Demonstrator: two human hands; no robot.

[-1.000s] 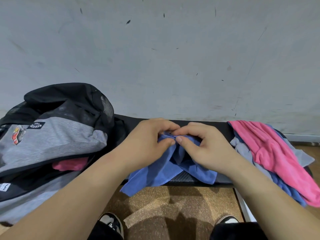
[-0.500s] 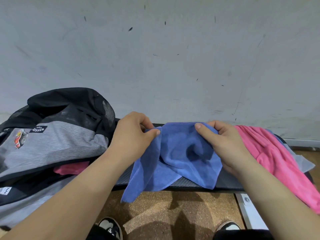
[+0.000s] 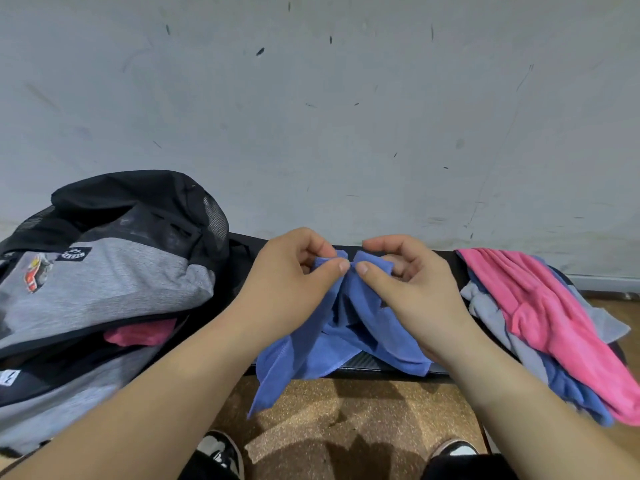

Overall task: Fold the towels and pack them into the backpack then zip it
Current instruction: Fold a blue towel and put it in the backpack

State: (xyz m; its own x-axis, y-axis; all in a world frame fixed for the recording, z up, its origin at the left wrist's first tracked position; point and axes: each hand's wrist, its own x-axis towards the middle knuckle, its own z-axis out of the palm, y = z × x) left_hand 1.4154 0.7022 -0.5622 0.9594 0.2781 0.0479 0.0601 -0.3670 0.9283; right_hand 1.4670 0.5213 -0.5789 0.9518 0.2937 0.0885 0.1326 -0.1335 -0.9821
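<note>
A blue towel [image 3: 311,355] hangs over the front edge of a black bench [image 3: 367,367], gathered at the top. My left hand [image 3: 291,282] pinches one top corner between thumb and fingers. My right hand [image 3: 412,289] pinches the other corner, and the two corners meet in the middle. At the left lies a grey and black backpack [image 3: 104,282], unzipped, with a pink towel [image 3: 138,336] showing in its opening. A pile of towels sits at the right, a pink one [image 3: 540,313] on top of grey [image 3: 491,313] and blue ones [image 3: 568,389].
A pale scuffed wall [image 3: 346,116] rises right behind the bench. Below the bench is a brown speckled floor [image 3: 346,417] with my two shoes [image 3: 221,452] at the bottom edge.
Half a second ago my hands held the blue towel spread apart. They have since come together, so the two top corners meet and the towel bunches below.
</note>
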